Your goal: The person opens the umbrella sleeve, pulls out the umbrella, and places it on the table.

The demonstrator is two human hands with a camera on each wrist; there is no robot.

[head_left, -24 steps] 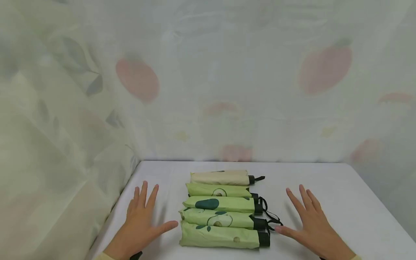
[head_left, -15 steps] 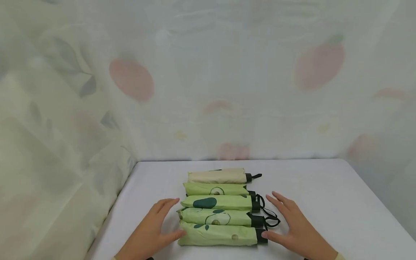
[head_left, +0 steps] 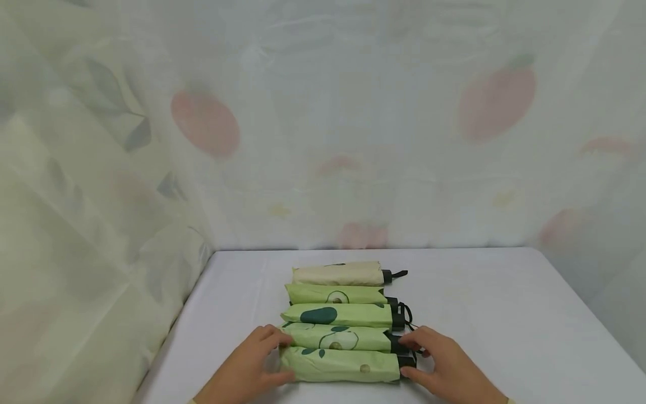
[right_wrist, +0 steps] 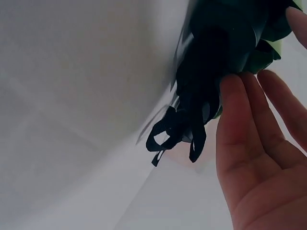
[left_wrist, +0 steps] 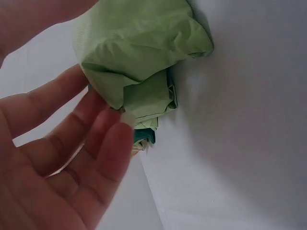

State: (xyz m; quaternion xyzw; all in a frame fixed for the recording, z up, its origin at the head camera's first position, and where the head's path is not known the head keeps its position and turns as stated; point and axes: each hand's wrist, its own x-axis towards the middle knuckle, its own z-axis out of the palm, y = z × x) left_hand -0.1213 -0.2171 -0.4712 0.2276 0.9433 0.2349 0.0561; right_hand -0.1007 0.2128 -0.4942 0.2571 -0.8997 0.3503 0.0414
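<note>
Several folded umbrellas lie side by side. In the head view, the nearest green umbrella (head_left: 343, 366) and the avocado-print umbrella (head_left: 353, 339) behind it lie between the hands. My left hand (head_left: 244, 367) is at their left ends, thumb by the nearest, fingertips at the one behind. My right hand (head_left: 449, 367) has its thumb at the nearest one's black handle (head_left: 406, 362) and fingers at the handle behind. In the left wrist view, relaxed fingers (left_wrist: 112, 148) meet green fabric (left_wrist: 139, 43). The right wrist view shows nearly straight fingers (right_wrist: 237, 110) against dark handles (right_wrist: 225, 48).
Farther back on the white table (head_left: 504, 303) lie a green umbrella with a dark patch (head_left: 363, 315), another green one (head_left: 303, 293) and a cream one (head_left: 338, 275). Black straps (right_wrist: 196, 139) hang off the handles. Printed curtains (head_left: 323, 112) stand behind and at the sides.
Both hands have come down and inward from beside the row to the ends of the front umbrellas, their spread fingers drawing closer together. The umbrellas keep their arrangement; the head view has shifted slightly.
</note>
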